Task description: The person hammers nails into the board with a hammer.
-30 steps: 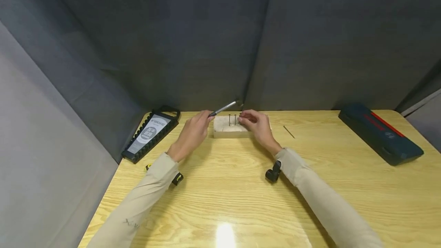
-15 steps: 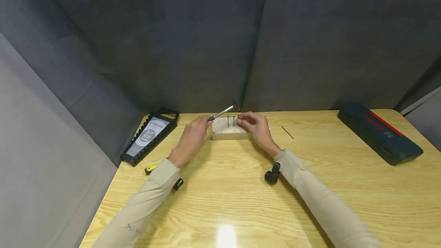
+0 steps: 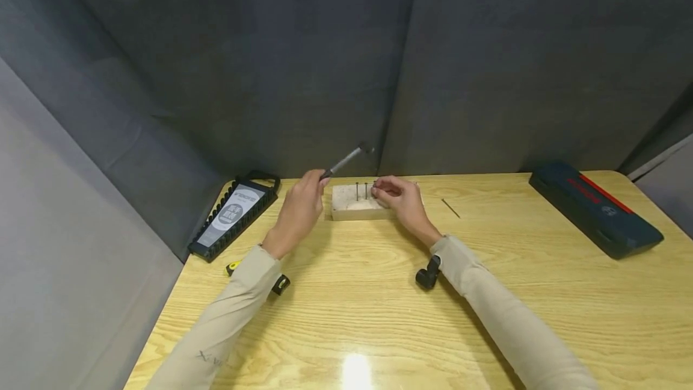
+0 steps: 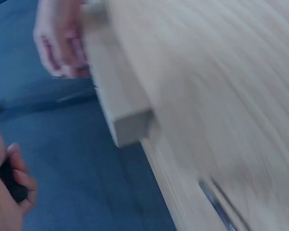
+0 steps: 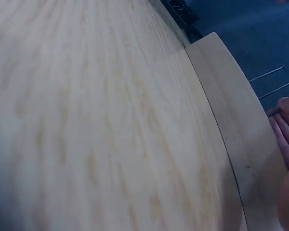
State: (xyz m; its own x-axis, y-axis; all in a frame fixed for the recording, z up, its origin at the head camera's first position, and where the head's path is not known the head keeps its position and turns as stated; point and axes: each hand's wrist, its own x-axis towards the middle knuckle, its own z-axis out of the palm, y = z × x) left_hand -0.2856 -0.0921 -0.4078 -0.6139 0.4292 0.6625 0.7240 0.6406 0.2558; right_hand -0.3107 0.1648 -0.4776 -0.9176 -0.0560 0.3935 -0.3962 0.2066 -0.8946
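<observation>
Pale wooden block [image 3: 357,203], table's far edge | left hand [image 3: 299,212] grips small metal hammer [image 3: 346,162], raised | right hand [image 3: 397,198] pinches upright nail [image 3: 373,190]

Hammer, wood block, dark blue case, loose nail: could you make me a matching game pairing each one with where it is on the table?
Things:
1. hammer
2. wood block
3. dark blue case
4. loose nail

Places:
A. lying flat on the table, right of the block
B. far right of the table
C. raised in the left hand
D. under the right hand, nails standing in it

Pairs: 1-C, 2-D, 3-B, 4-A
</observation>
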